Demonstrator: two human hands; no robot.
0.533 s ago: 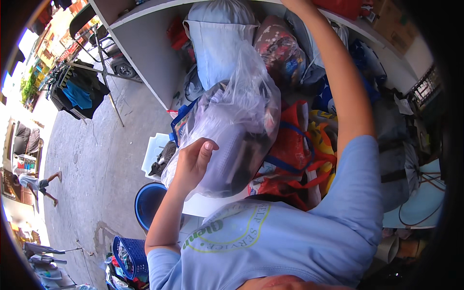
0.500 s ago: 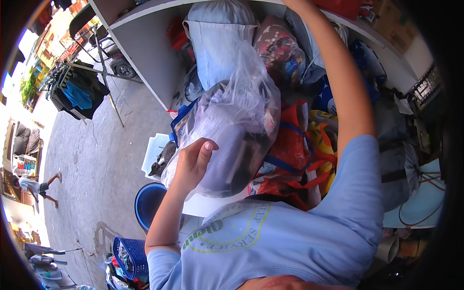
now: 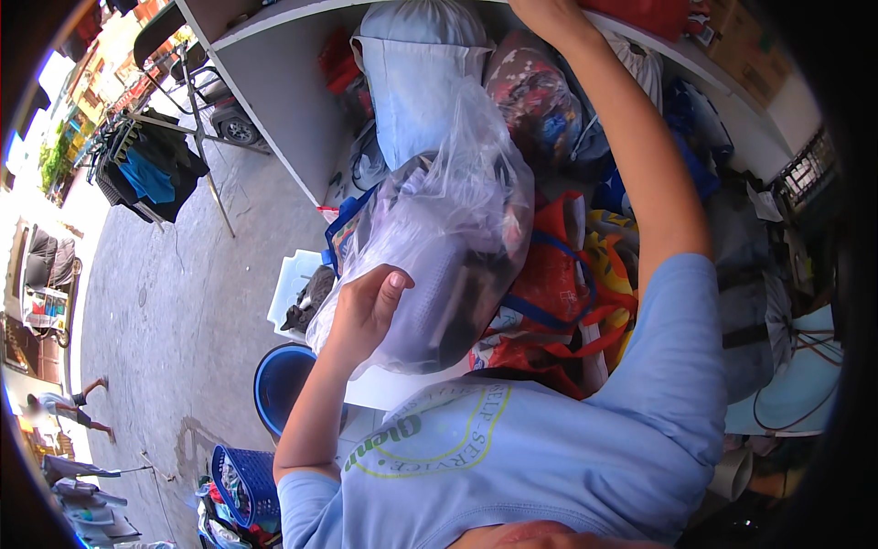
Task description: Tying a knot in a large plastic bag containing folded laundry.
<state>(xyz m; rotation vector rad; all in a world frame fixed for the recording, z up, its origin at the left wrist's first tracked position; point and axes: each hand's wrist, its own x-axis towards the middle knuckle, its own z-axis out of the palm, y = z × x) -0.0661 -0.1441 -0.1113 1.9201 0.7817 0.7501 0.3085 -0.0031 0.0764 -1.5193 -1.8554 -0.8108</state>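
Note:
A large clear plastic bag stuffed with lilac and dark cloth stands before my chest, its loose top bunched upward. My left hand is at the bag's left side, thumb on top and fingers curled into the plastic, partly hidden. My right arm stretches up past the bag. At the upper edge of the view my right hand is by the front of a white shelf; its fingertips are cut off, so what they touch does not show.
Behind the bag stand a light-blue drawstring sack and a patterned bundle. Red shopping bags lie to the right. At left are a blue-rimmed bucket, a blue laundry basket and a clothes rack. Beyond, a person walks.
My right hand has shifted a little left along the shelf edge. My left hand stays on the bag. The distant person has moved lower in the view.

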